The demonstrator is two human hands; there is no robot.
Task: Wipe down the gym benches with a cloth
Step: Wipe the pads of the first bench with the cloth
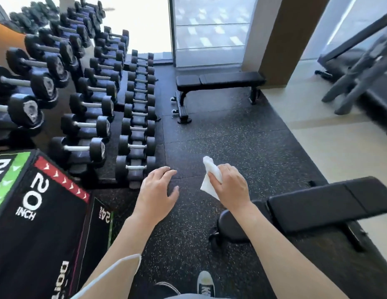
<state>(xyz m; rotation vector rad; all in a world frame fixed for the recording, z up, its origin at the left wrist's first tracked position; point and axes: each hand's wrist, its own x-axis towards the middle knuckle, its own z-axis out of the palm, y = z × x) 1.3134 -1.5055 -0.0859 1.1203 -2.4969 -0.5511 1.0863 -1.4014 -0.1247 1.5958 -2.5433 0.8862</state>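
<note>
A white cloth (211,174) is bunched in my right hand (230,186), held in the air above the speckled floor. My left hand (157,190) hovers beside it, fingers spread, holding nothing. One black padded bench (326,203) lies at the lower right, its round end pad just under my right forearm. A second flat black bench (222,79) stands farther off by the window, side-on to me. Neither hand touches a bench.
A tiered rack of dumbbells (86,87) fills the left side. A black plyo box marked 20 INCH (37,208) sits at the lower left. A treadmill (361,78) stands at the far right on pale flooring. My shoes (204,283) show at the bottom.
</note>
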